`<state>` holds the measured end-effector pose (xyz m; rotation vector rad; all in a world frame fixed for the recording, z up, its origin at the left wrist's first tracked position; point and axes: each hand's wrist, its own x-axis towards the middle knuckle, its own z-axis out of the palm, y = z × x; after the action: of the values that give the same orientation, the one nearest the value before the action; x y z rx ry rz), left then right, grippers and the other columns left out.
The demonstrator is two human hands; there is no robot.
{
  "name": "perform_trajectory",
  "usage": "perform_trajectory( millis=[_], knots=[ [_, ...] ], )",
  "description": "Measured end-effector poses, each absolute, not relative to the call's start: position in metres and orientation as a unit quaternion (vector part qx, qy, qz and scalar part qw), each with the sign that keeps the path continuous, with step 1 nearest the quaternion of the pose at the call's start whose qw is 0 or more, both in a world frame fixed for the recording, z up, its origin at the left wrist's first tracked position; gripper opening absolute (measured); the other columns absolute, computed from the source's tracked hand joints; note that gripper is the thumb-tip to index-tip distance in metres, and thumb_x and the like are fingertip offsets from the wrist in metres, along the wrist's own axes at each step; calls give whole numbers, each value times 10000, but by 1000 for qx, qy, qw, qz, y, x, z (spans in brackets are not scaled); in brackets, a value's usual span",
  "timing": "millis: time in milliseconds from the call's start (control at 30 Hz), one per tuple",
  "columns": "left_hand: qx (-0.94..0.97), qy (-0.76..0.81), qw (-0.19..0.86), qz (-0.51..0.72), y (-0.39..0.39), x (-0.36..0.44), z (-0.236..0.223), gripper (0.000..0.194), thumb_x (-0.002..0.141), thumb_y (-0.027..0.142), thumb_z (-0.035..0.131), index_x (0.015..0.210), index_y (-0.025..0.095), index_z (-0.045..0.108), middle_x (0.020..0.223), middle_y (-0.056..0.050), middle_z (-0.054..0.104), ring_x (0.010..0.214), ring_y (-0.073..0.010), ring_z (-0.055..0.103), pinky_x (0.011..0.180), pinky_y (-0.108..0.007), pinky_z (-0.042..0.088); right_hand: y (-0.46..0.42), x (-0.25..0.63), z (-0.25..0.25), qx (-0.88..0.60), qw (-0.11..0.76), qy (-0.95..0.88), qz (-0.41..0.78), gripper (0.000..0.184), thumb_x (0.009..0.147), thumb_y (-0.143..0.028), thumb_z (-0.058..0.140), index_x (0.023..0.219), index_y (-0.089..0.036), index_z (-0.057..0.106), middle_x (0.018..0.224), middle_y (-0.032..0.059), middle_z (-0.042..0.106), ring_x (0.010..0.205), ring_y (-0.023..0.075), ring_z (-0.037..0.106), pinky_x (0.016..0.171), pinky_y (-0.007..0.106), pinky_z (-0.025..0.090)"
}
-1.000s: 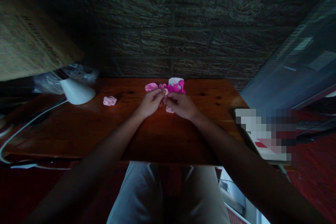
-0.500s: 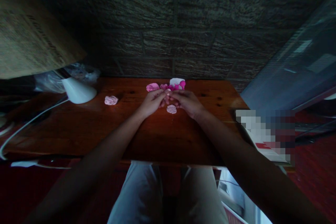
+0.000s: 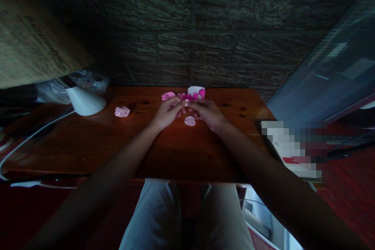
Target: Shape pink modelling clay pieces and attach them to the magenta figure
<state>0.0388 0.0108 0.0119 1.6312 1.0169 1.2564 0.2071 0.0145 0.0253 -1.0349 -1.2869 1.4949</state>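
My left hand (image 3: 170, 111) and my right hand (image 3: 206, 112) meet above the wooden table, thumbs and fingers pinching a small pale pink piece of modelling clay (image 3: 186, 102) between them. Just below the fingers, a flattened pale pink clay piece (image 3: 190, 120) lies on the wood. Behind the hands are a pink clay lump (image 3: 168, 96), several bright pink bits (image 3: 201, 93) and a white piece (image 3: 192, 90), partly covered by the bits. Farther left sits another pale pink lump (image 3: 122, 111). The undersides of both hands are hidden.
On the left of the wooden table (image 3: 175, 156) stands a lamp with a white base (image 3: 88, 103) and a large printed shade (image 3: 38, 43); its white cord runs to the front edge. A clear plastic bag lies behind it. A brick wall (image 3: 164, 19) rises behind. A partly blurred-out item occupies the right edge.
The thumbs have drawn slightly apart, so the small pale clay piece between them shows more plainly. The whole view has shifted a little.
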Motion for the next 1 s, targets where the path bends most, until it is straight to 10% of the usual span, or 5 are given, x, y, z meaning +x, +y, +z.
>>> perform_trajectory(
  millis=[1000],
  knots=[
    [657, 406, 408, 487, 12, 38, 11, 167, 925, 276, 637, 796, 174, 610, 662, 5, 646, 505, -67, 517, 495, -187, 395, 13, 203, 21, -406, 429, -564, 577, 233, 829, -369, 726, 700, -186, 659, 652, -25, 630, 563, 86, 513, 556, 226, 421]
  ],
)
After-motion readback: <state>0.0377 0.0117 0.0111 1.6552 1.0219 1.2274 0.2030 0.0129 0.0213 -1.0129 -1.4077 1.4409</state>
